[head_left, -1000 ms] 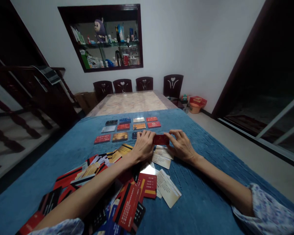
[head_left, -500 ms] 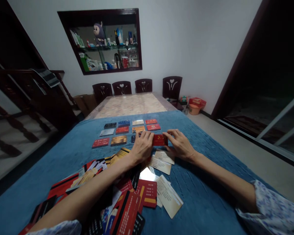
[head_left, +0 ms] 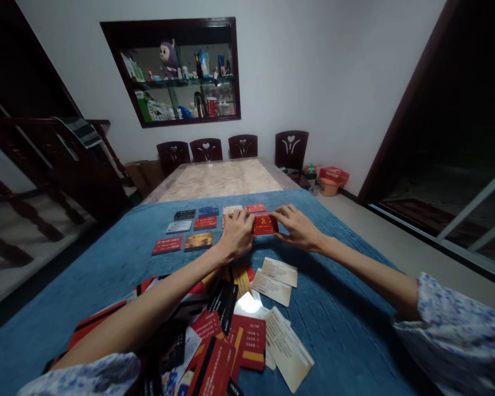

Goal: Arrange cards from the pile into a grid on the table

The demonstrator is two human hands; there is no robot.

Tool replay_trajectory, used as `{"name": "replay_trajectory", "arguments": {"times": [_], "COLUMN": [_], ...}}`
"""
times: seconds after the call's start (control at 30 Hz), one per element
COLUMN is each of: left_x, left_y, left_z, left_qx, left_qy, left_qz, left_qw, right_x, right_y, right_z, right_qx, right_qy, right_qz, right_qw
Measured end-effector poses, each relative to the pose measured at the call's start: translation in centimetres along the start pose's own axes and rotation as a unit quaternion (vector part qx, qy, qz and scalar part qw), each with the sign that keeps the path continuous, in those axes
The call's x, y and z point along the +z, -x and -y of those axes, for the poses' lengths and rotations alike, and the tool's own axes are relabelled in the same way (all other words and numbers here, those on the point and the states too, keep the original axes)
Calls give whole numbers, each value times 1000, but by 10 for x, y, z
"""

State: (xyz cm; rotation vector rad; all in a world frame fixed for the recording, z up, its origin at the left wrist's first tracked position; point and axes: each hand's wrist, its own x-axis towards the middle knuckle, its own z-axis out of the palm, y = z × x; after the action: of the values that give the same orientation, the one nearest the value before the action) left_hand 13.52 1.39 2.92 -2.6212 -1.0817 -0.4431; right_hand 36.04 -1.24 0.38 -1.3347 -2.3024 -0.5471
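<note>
Between my two hands is a dark red card with gold print (head_left: 265, 224), raised a little above the blue cloth (head_left: 338, 308). My left hand (head_left: 236, 235) pinches its left end, and my right hand (head_left: 299, 228) grips its right end; whether it is one card or a small stack I cannot tell. Beyond are rows of neat card stacks, among them a red stack (head_left: 167, 245), a gold stack (head_left: 198, 241) and a blue stack (head_left: 208, 211). My left hand hides part of these rows. Cream cards (head_left: 289, 346) and loose red cards (head_left: 214, 368) lie scattered nearer me.
The cloth covers the near part of a long table with a pale patterned top (head_left: 225, 179). Dark chairs (head_left: 292, 148) stand along its far side. A shelf niche (head_left: 185, 80) is in the wall, and a red and orange tub (head_left: 330, 184) sits on the floor at right.
Both hands have moved slightly away from me, carrying the red card forward over the near right end of the rows. The view has shifted a little.
</note>
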Motion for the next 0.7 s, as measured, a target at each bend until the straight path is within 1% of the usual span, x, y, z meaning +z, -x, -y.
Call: {"name": "replay_trajectory", "arguments": {"times": [0.23, 0.5, 0.7], "left_x": [2, 14, 24], "left_y": [-24, -51, -72], "left_z": [13, 31, 40], "left_qx": [-1, -18, -22], "left_qy": [-5, -5, -18], "left_qz": [3, 22, 40], "left_qw": [1000, 1000, 999], "right_x": [3, 11, 20], "right_y": [-30, -57, -73], "right_z": [-22, -40, -55], "right_qx": [-5, 10, 21], "right_qy": [6, 11, -2], "right_qz": [33, 84, 117], "right_qw": [999, 996, 993]}}
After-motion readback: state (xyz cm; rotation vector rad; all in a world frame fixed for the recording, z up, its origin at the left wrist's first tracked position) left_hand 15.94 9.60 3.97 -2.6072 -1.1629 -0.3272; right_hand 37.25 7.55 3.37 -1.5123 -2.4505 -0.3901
